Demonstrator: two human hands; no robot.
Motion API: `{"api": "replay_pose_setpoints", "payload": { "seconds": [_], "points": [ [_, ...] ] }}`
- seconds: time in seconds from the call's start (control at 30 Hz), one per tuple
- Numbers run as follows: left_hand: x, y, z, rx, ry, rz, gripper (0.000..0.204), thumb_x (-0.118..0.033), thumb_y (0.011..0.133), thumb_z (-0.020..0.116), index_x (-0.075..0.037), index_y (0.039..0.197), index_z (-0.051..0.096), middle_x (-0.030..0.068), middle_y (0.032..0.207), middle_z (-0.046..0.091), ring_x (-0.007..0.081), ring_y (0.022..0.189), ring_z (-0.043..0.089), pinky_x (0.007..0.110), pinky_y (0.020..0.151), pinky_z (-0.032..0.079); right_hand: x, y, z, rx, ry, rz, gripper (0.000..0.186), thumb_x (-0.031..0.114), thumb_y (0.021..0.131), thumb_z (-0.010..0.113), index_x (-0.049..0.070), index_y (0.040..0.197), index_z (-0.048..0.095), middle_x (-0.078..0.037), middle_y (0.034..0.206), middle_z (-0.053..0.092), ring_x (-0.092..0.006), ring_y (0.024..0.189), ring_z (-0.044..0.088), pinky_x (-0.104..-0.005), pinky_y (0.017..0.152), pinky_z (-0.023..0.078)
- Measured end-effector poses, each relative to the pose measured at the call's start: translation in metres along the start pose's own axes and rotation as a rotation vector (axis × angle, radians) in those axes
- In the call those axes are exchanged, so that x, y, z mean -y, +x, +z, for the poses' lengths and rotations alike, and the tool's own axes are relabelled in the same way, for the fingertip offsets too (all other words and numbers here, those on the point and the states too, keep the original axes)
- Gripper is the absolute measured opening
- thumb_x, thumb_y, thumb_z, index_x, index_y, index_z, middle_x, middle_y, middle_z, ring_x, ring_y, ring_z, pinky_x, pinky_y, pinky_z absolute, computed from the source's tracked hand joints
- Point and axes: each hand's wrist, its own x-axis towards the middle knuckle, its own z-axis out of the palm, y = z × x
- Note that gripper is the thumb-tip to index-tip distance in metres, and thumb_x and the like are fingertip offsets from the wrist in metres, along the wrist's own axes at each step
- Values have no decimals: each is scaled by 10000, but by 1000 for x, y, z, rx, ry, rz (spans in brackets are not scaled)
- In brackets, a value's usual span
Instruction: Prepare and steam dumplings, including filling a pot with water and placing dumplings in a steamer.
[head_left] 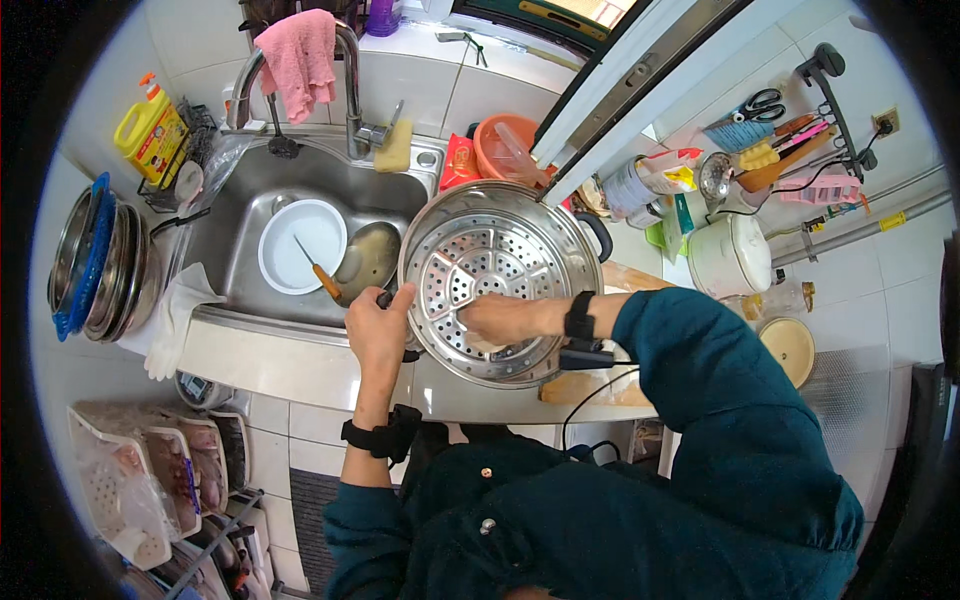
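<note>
A large stainless-steel steamer pot with a perforated bottom stands just right of the sink, overlapping its edge. My left hand is closed round the black handle at its left side. Inside the pot, my right hand presses down on the holed bottom with its fingers curled. Something pale shows under that palm, too covered to name. In the sink to the left sits a white bowl. A knife with a wooden handle lies across the bowl's rim.
A pink cloth hangs over the faucet. White gloves drape over the counter's left edge near stacked metal basins. An orange basin stands behind the pot. Wooden boards and a white pot are at the right.
</note>
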Motion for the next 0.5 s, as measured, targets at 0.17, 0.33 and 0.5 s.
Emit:
{"api": "replay_pose_setpoints", "payload": {
  "seconds": [0.17,0.33,0.5],
  "points": [
    [-7,5,-2,112,5,-25,464,-369,714,679,82,810,625,236,707,617,362,680,605,411,667,456,-40,7,-15,-262,-40,-152,133,59,691,577,11,809,616,-196,722,606,-364,709,607,-410,624,479],
    [7,6,-4,23,-21,10,452,-358,714,682,81,803,623,229,688,615,351,659,604,404,659,455,-50,-16,-37,16,-56,256,158,87,716,571,-7,835,613,-201,684,600,-384,678,605,-414,615,489],
    [-8,2,-5,40,-20,-26,454,-343,710,692,88,834,625,231,693,614,352,663,602,394,664,456,-13,-9,28,177,-41,-171,126,95,739,554,-12,783,605,-202,718,605,-383,714,610,-422,633,494]
  ]
}}
